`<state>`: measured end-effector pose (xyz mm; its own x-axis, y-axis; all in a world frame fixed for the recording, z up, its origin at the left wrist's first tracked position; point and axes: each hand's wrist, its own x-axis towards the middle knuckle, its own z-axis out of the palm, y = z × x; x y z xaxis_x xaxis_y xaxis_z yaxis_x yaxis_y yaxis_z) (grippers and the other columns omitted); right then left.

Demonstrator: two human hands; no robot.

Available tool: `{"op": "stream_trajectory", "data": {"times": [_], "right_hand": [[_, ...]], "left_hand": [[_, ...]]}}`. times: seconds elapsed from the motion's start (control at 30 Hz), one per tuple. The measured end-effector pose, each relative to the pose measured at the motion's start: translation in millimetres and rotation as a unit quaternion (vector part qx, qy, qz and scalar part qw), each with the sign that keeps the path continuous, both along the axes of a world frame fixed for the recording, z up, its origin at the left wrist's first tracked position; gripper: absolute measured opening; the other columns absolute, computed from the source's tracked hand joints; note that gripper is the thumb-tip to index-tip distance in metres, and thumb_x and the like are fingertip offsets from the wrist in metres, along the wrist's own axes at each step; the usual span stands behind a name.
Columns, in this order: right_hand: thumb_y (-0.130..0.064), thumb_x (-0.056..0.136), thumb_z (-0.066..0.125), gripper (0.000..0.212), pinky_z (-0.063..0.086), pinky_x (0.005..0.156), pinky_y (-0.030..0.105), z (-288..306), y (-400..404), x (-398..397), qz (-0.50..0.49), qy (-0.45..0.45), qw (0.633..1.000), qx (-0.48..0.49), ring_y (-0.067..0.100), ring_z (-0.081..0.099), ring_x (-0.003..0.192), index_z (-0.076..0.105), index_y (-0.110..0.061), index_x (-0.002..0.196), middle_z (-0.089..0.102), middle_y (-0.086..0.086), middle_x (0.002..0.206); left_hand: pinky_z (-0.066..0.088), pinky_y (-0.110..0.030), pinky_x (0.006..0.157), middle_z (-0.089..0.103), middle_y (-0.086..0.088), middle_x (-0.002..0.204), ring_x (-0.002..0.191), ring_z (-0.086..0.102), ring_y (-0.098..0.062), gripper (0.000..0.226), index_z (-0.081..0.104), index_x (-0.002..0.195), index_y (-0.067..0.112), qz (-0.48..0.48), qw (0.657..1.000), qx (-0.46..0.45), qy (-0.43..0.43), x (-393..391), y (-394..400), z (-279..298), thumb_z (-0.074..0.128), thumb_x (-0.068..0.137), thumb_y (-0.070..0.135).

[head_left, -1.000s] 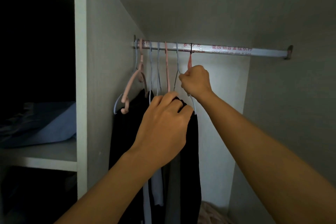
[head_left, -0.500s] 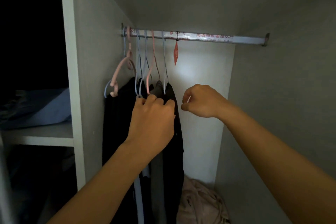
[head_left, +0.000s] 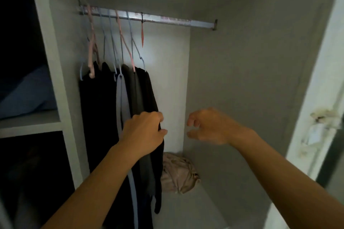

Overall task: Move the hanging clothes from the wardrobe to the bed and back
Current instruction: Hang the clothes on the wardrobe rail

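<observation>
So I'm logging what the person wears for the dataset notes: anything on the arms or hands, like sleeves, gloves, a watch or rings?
Nothing shows. Both forearms are bare as far as the frame reaches, with no sleeve edge in view. The left hand and right hand wear no gloves, and no watch, bracelet or ring is visible on wrists or fingers, though the light is dim.

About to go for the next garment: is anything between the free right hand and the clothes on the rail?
Nothing visible. The right hand hangs empty in open space beside the hanging clothes, whose right edge the left hand grips. The beige bundle lies on the wardrobe floor, below that gap.
</observation>
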<state>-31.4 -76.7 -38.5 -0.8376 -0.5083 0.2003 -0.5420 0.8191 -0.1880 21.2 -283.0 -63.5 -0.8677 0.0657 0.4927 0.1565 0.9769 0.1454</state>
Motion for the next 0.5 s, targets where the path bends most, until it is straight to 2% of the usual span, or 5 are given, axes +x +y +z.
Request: {"op": "stream_trajectory", "data": {"times": [0.13,0.23,0.27,0.4,0.5], "right_hand": [[-0.058,0.076,0.061,0.041,0.048,0.085,0.029,-27,29,48,-0.077,-0.041,0.996,0.016,0.017,0.059,0.096,0.064,-0.033,0.109,0.061,-0.008,0.106],[-0.055,0.080,0.060,0.033,0.052,0.090,0.038,-46,50,80,-0.123,-0.049,0.991,0.022,0.021,0.061,0.104,0.063,-0.035,0.106,0.064,-0.006,0.113],[-0.051,0.083,0.061,0.030,0.052,0.090,0.038,-51,58,90,-0.140,-0.046,0.989,0.026,0.021,0.061,0.105,0.062,-0.035,0.108,0.064,-0.006,0.114],[-0.048,0.086,0.062,0.030,0.052,0.091,0.038,-70,94,130,-0.207,-0.054,0.977,0.021,0.018,0.061,0.102,0.059,-0.035,0.113,0.062,-0.006,0.117],[-0.048,0.087,0.063,0.031,0.049,0.085,0.029,-77,124,161,-0.239,-0.075,0.968,0.002,0.013,0.059,0.097,0.059,-0.033,0.115,0.061,-0.009,0.116]], "left_hand": [[0.050,-0.031,0.084,0.061,0.003,0.125,0.105,0.059,-0.016,0.050,0.050,0.137,0.027,-0.067,0.991,-0.017,-0.115,11,15,-31,0.057,0.094,0.051],[0.050,-0.031,0.074,0.064,0.006,0.104,0.090,0.061,-0.012,0.024,0.057,0.102,0.029,-0.122,0.974,-0.045,-0.188,21,38,-50,0.059,0.090,0.050],[0.050,-0.029,0.070,0.064,0.007,0.098,0.086,0.061,-0.011,0.026,0.059,0.097,0.025,-0.138,0.968,-0.051,-0.202,23,48,-55,0.059,0.088,0.049],[0.041,-0.025,0.067,0.063,0.007,0.114,0.093,0.059,-0.012,0.042,0.058,0.122,0.033,-0.200,0.950,-0.043,-0.237,36,93,-70,0.064,0.086,0.052],[0.036,-0.022,0.070,0.059,0.008,0.125,0.110,0.058,-0.013,0.054,0.052,0.133,0.034,-0.234,0.942,-0.056,-0.235,49,128,-77,0.065,0.085,0.056]]}}
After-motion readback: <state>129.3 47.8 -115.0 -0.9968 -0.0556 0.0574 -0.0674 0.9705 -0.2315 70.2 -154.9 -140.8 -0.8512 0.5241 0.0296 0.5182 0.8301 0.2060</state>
